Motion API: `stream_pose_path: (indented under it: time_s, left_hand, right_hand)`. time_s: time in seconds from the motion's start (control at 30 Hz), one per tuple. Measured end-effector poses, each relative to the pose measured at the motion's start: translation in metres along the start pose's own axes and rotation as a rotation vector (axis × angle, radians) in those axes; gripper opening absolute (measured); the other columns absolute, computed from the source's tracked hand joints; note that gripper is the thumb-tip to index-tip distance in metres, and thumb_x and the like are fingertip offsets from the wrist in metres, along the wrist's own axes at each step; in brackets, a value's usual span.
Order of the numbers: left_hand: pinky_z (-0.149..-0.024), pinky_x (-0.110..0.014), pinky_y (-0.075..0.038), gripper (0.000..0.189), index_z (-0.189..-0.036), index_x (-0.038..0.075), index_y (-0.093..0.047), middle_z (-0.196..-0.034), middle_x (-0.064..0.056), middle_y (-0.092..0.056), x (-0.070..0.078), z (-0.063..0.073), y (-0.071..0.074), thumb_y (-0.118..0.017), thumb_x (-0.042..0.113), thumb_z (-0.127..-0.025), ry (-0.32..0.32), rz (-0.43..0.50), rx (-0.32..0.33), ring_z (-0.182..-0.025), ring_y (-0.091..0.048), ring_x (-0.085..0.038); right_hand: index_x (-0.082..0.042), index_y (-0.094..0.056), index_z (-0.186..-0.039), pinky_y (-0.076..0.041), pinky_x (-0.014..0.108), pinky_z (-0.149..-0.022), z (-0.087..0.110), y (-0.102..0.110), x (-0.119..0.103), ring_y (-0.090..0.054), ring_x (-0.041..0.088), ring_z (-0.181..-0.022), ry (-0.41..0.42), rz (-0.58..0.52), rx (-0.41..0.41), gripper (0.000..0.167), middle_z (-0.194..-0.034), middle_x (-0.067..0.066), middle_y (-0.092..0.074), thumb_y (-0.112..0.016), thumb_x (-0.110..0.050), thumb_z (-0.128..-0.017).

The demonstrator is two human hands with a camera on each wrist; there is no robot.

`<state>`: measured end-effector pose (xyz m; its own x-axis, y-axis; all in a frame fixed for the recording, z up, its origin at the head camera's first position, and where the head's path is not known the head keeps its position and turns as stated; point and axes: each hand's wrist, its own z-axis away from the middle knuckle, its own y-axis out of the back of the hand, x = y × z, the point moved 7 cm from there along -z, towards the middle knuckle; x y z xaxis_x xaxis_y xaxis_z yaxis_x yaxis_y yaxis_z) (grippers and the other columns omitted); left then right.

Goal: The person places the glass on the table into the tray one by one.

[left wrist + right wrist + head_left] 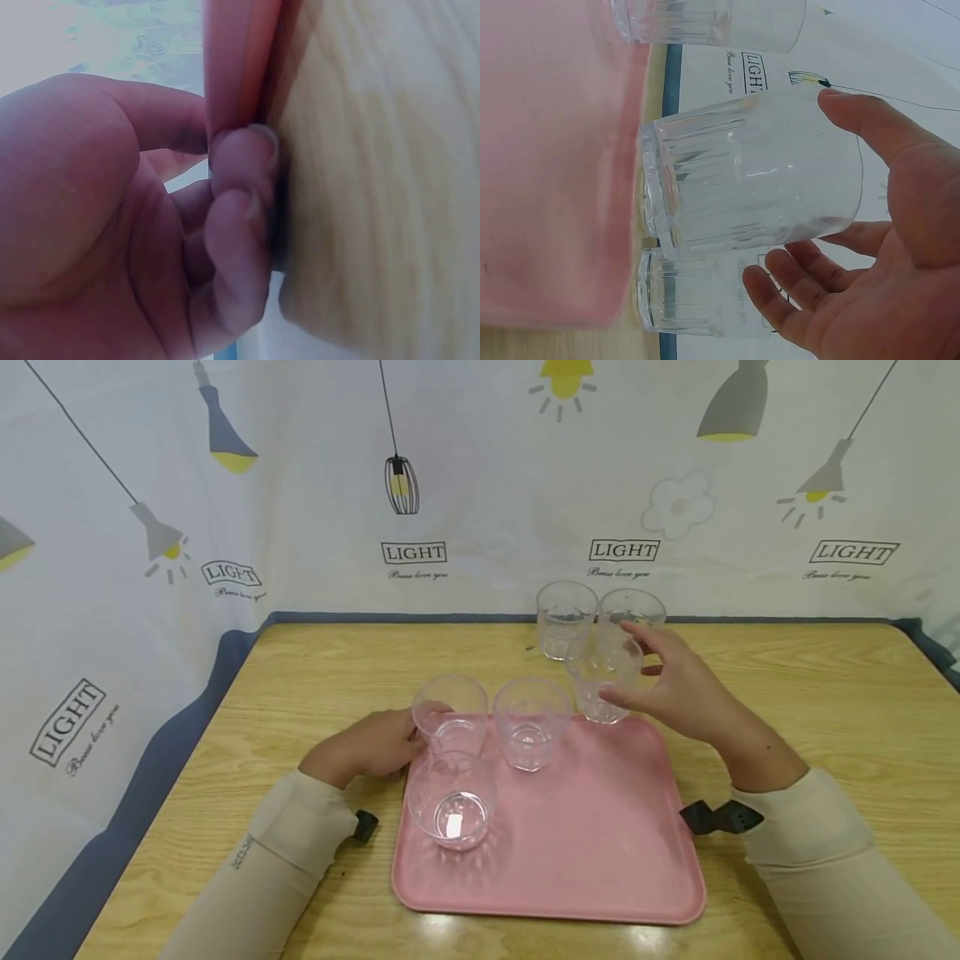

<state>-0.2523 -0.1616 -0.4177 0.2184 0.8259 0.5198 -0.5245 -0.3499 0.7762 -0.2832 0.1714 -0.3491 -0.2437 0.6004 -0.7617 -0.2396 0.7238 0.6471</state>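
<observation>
A pink tray (577,843) lies on the wooden table, and my left hand (386,742) grips its left edge near the far corner. In the left wrist view the curled fingertips (244,161) reach under the tray rim (236,60). My right hand (678,689) holds a clear cup (603,672) at the tray's far edge, thumb on one side and fingers on the other. That cup (750,176) looks slightly tilted in the right wrist view. Three more clear cups stand on the tray: a near one (452,802), one behind it (450,714), and one to the right (531,722).
Beyond the tray, two clear cups, a left one (564,620) and a right one (637,602), stand side by side at the table's back edge. A white curtain (480,485) printed with lamps hangs behind the wooden table (330,668).
</observation>
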Motion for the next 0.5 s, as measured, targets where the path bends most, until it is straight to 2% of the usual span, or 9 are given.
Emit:
stream_pose_path:
  time_s: [0.27,0.5]
  left_hand:
    - [-0.065,-0.032,-0.047,0.047,-0.148,0.034,-0.042,-0.067,-0.001,-0.060,-0.0003,-0.0010,-0.0001,-0.051,0.027,-0.102,0.007,-0.012,-0.002,-0.053,-0.057,-0.014]
    - [-0.068,-0.033,-0.047,0.047,-0.148,0.033,-0.042,-0.067,0.000,-0.060,0.0011,-0.0008,0.0003,-0.051,0.029,-0.102,0.002,-0.021,-0.001,-0.055,-0.057,-0.014]
  right_hand:
    - [-0.007,-0.034,-0.154,-0.044,0.057,-0.104,0.0013,-0.0012,-0.0012,-0.042,0.033,-0.126,-0.001,-0.010,-0.011,0.087,-0.144,0.020,-0.040,-0.082,-0.025,-0.083]
    - [-0.007,-0.035,-0.150,-0.039,0.059,-0.110,0.0001,-0.0064,0.0011,-0.035,0.039,-0.142,-0.011,-0.054,-0.042,0.087,-0.155,0.015,-0.036,-0.085,-0.026,-0.081]
